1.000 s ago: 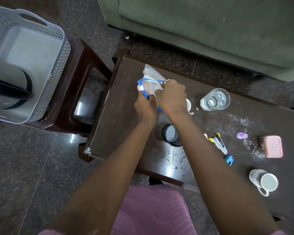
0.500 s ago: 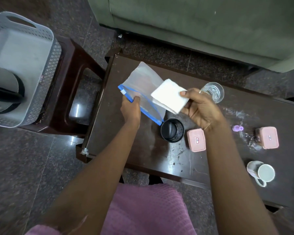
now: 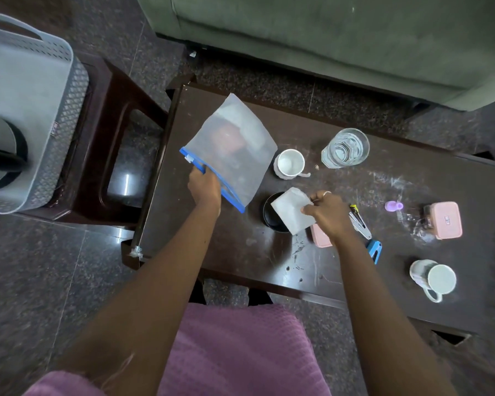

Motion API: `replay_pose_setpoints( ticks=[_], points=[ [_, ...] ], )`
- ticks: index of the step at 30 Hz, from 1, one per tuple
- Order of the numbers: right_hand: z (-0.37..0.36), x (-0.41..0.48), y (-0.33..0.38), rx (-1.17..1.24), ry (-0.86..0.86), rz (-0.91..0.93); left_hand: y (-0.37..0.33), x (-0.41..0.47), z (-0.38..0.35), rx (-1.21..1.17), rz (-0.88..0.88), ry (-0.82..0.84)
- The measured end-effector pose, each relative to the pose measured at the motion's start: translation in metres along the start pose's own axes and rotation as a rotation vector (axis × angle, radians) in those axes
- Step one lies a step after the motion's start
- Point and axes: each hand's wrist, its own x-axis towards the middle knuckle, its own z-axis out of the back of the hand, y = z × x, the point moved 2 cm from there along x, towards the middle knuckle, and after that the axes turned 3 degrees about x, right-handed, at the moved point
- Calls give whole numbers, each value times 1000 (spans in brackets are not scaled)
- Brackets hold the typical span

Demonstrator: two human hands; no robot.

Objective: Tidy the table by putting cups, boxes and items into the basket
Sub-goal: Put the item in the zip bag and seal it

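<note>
My left hand [image 3: 205, 185] grips the blue zipper edge of a translucent zip pouch [image 3: 233, 147], held up over the left part of the dark table [image 3: 240, 247]. My right hand [image 3: 330, 214] pinches a folded white tissue [image 3: 290, 214] low over a black cup [image 3: 272, 221]. A pink box [image 3: 320, 238] lies partly under my right wrist. On the table also stand a white cup [image 3: 290, 164], a clear glass [image 3: 345, 148], a second pink box [image 3: 443, 220] and a white mug [image 3: 433, 278] on its side. The grey basket [image 3: 66, 115] sits on a stool at far left.
A stapler and a blue clip [image 3: 373, 250] lie right of my right hand, a small purple cap [image 3: 394, 206] beyond. The basket holds a dark round object [image 3: 3, 155]. The brown stool [image 3: 117, 144] touches the table's left end. A green sofa [image 3: 340, 32] runs behind.
My right hand pulled the white tissue out of the pouch, then lowered it to the right, down over the black cup. The left hand keeps holding the pouch up.
</note>
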Motion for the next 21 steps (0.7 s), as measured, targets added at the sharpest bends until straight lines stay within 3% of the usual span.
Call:
replay_pose_setpoints(
  ticks=[5,8,16,21],
  points=[
    [-17,1,12,-196,20,155,0,0,0,15,-17,-12],
    [-29,-1,14,-450,-7,215,0,-1,-1,10,-26,-15],
    [-54,-7,10,-802,-48,199,-1,-2,-2,-61,-25,14],
    [-69,0,10,-869,72,221,-1,-6,0,-141,-19,53]
  ],
)
